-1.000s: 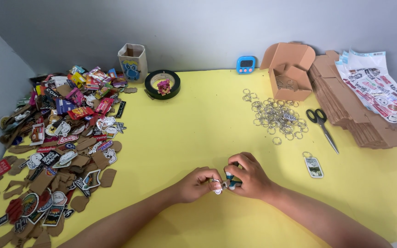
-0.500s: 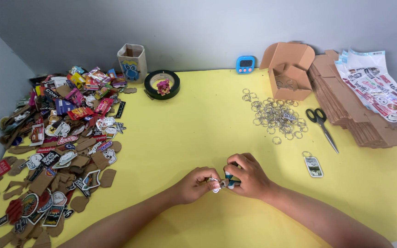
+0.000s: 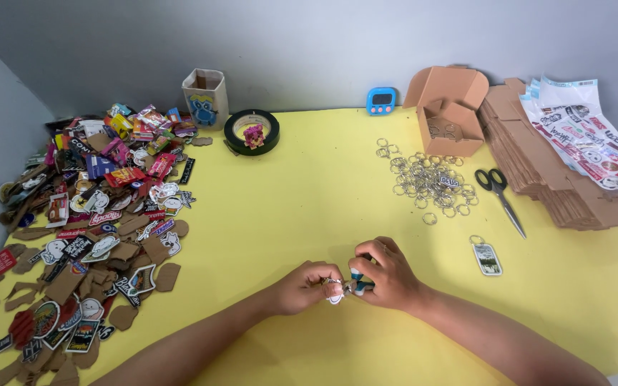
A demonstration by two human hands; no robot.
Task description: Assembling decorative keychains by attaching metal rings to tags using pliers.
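Note:
Both my hands meet low in the middle of the yellow table [image 3: 309, 186]. My left hand [image 3: 305, 286] pinches a small metal key ring [image 3: 333, 283] at its fingertips. My right hand [image 3: 386, 273] is closed around a small keychain charm [image 3: 357, 284] with blue and white on it, mostly hidden by the fingers. The ring and the charm touch between the two hands. A finished rectangular keychain [image 3: 486, 257] lies flat to the right of my right hand.
A big heap of colourful charms and brown cut-outs [image 3: 87, 214] covers the left side. Loose key rings [image 3: 427, 179] lie at the back right beside black scissors [image 3: 498, 193], an open cardboard box [image 3: 448, 107], flat cardboard stacks [image 3: 552, 171], and sticker sheets [image 3: 588, 132]. A tape roll [image 3: 252, 131], cup [image 3: 204, 96] and blue timer [image 3: 381, 100] stand at the back.

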